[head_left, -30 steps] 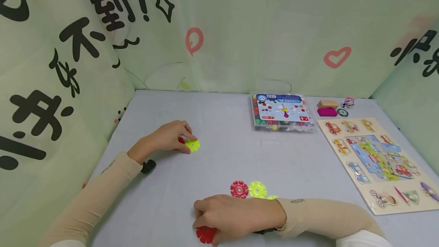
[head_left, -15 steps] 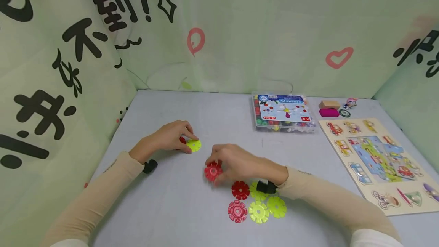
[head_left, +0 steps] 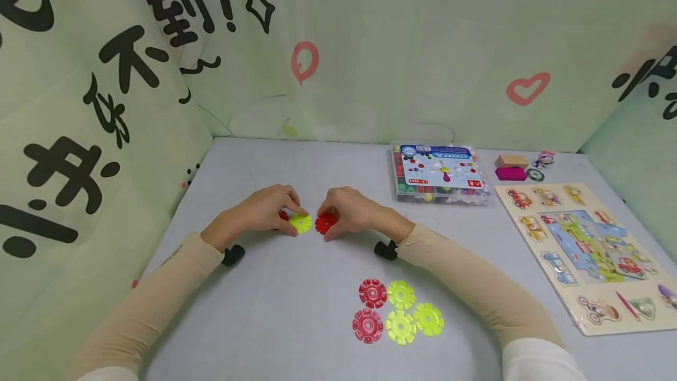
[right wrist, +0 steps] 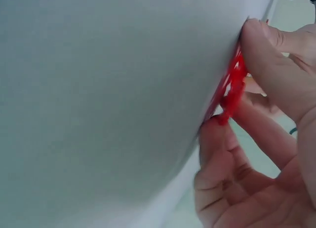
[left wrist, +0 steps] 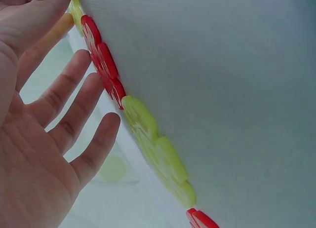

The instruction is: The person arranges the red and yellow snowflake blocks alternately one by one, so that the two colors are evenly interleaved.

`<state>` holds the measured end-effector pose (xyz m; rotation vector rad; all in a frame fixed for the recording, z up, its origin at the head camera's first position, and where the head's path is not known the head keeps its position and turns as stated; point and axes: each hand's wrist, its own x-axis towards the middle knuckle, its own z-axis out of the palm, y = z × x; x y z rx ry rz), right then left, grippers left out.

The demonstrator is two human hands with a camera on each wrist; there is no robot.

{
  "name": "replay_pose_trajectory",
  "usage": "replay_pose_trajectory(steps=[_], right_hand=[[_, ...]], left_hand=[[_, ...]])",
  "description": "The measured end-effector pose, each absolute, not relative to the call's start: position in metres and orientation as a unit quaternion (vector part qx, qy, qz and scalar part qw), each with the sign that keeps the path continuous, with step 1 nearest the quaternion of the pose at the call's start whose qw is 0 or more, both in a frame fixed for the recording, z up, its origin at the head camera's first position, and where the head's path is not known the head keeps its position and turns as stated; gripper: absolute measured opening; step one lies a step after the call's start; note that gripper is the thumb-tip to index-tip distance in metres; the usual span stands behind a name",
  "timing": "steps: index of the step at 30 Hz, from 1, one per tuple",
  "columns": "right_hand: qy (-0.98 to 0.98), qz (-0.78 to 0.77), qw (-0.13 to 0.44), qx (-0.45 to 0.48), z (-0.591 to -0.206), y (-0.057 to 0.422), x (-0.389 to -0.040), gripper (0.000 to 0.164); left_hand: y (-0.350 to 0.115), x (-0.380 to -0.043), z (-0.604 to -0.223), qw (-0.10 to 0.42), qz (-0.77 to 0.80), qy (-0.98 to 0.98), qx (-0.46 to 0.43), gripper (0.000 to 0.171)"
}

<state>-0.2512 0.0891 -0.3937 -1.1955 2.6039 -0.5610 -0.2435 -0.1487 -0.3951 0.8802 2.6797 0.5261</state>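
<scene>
My left hand (head_left: 264, 209) pinches a yellow notched plastic disc (head_left: 301, 224) between thumb and fingers, left of the table's middle. In the left wrist view, this disc heads a line of alternating discs: a red disc (left wrist: 102, 62), a yellow disc (left wrist: 158, 150) and another red one at the bottom edge. From above, the hand mostly hides that line. My right hand (head_left: 350, 211) holds a red notched disc (head_left: 324, 224) by its edges, a small gap to the right of the yellow one. The right wrist view has its thumb and fingers around the red disc (right wrist: 236, 82), close over the tabletop.
Nearer the person lie two loose red discs (head_left: 367, 326) and three yellow discs (head_left: 401, 327). A clear box of beads (head_left: 439, 172) stands at the back. On the right are a wooden puzzle board (head_left: 582, 304), a wooden block (head_left: 511, 161) and a magenta block (head_left: 510, 174).
My right hand has picked up a red disc near the front and carried it away from the person, up beside the yellow disc. My left hand has stayed put.
</scene>
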Motion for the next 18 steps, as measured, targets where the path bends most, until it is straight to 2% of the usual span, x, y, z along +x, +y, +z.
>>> replay_pose_trajectory(steps=[10, 18], right_hand=[[0.893, -0.202, 0.127, -0.382, -0.3915, 0.0867, -0.2471, 0.040], [0.883, -0.210, 0.133, -0.397, -0.3918, 0.0881, -0.2475, 0.042]], left_hand=[[-0.1476, -0.2435, -0.3942, 0.133, 0.170, 0.927, 0.307, 0.046], [-0.1469, -0.2430, -0.3936, 0.136, 0.167, 0.930, 0.298, 0.047]])
